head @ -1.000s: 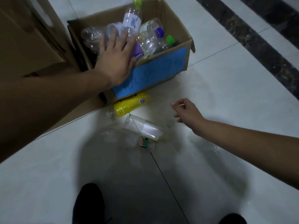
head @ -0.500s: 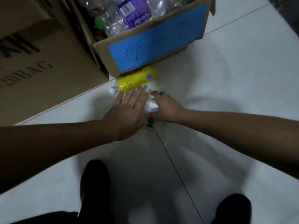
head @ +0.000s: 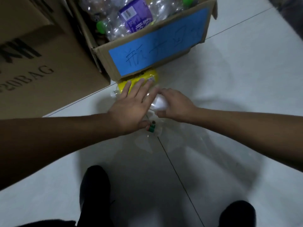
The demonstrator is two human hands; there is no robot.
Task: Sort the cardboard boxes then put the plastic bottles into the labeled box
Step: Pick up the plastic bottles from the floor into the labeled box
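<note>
Floor [head: 229, 99]: right hand [head: 177, 106] perhaps gripping bottle [head: 159, 104]

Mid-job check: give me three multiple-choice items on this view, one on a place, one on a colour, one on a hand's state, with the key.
1. Where is the yellow bottle?
A. On the floor, against the front of the labeled box
B. Inside that box
C. Standing upright, far from the box

2. What colour is the label on the box?
A. Red
B. White
C. Blue

3. What is the right hand doing?
A. Lying flat on bare floor
B. Gripping a clear bottle, fingers curled over it
C. Holding a box flap

Key:
1 A: the bottle lies on its side just below the label.
2 C: the paper strip is blue with handwriting on it.
3 B: its fingers curl over the clear bottle's white wrapper.
</note>
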